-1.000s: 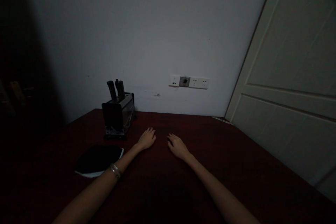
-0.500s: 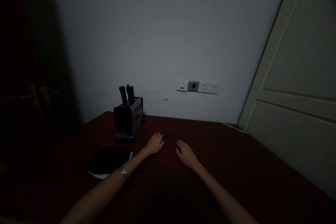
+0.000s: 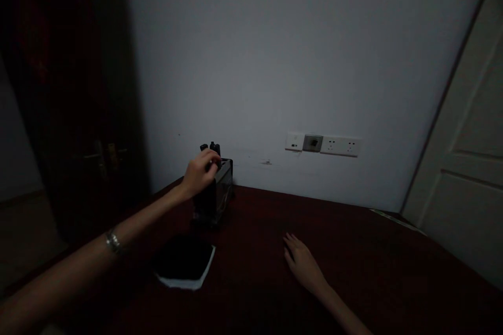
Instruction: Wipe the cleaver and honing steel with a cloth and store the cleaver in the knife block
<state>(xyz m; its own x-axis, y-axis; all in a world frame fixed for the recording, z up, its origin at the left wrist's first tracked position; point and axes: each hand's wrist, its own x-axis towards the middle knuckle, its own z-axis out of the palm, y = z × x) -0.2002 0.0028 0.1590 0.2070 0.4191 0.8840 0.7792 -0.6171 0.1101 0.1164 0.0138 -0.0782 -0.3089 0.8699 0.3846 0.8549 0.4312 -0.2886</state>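
- Right hand (image 3: 304, 267): relaxed, fingers loosely spread, resting on the table (image 3: 255, 241).
- Dark pad (image 3: 184, 259), white-edged: flat on the table, left of the right hand.
- Left hand (image 3: 201, 171): fingers curled at the black handles (image 3: 215, 147); whether grasping one, cannot tell.
- Knife block (image 3: 225, 184): upright, table's far left, near the wall.
- Sockets (image 3: 340, 145): on the wall.
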